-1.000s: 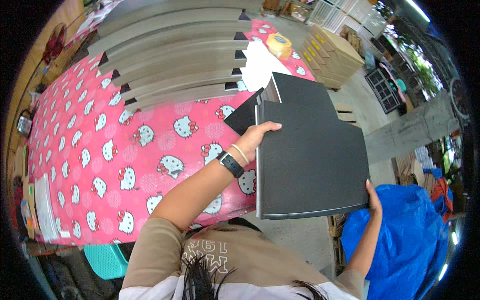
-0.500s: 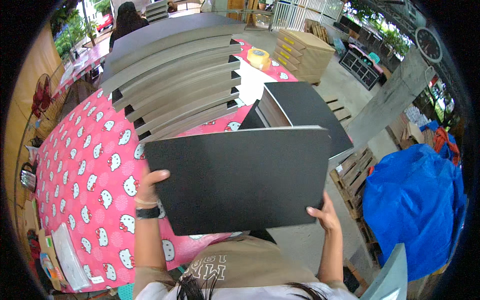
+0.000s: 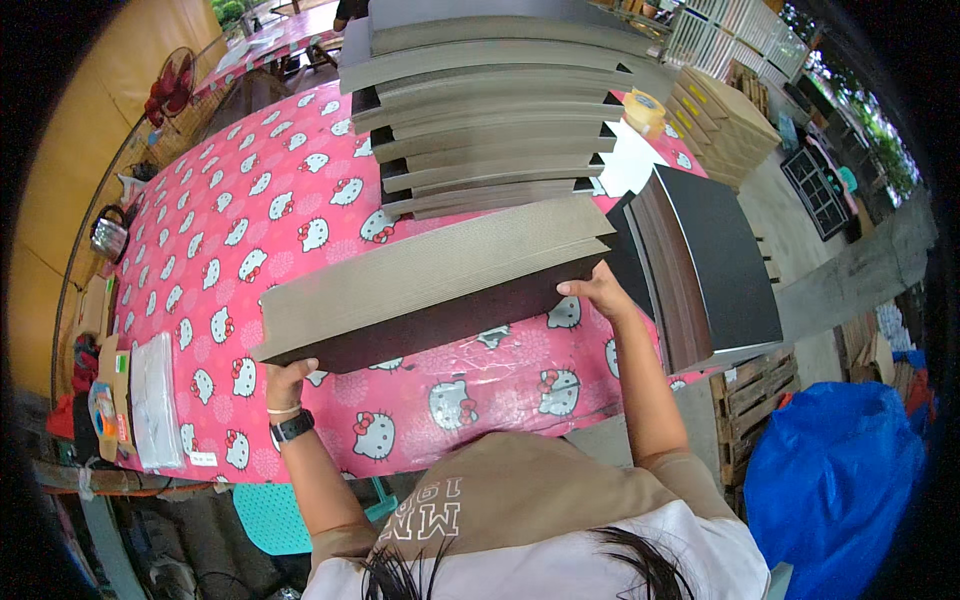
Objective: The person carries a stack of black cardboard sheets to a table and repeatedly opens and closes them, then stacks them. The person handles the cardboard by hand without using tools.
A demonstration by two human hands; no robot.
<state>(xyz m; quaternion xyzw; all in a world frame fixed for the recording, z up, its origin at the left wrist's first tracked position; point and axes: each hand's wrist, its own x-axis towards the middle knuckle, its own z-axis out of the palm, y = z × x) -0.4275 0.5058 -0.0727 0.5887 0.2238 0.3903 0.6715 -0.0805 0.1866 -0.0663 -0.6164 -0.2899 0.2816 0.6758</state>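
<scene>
A thick stack of black sheets (image 3: 435,285) with grey-beige edges is held up over the pink table cover (image 3: 225,265), its long edge side uppermost and its black face tilted toward me. My left hand (image 3: 290,387) grips its left end, thumb on the black face. At its right end, my right hand (image 3: 602,292) holds on in the same way. Beyond it rises a tall pile of similar sheets (image 3: 490,115), in bundles set slightly askew. To the right lies another black-topped stack (image 3: 725,260) with its edges showing.
A roll of tape (image 3: 644,112) and a white sheet (image 3: 630,160) lie beside the tall pile. A plastic-wrapped white pack (image 3: 157,400) is at the table's left edge, near a metal kettle (image 3: 109,238). A blue tarp (image 3: 835,490) and wooden pallets (image 3: 755,405) stand right; a teal stool (image 3: 268,518) is below.
The held stack has tipped from showing its broad black face to showing its long edges, and both hands still grip it. My view has swung left.
</scene>
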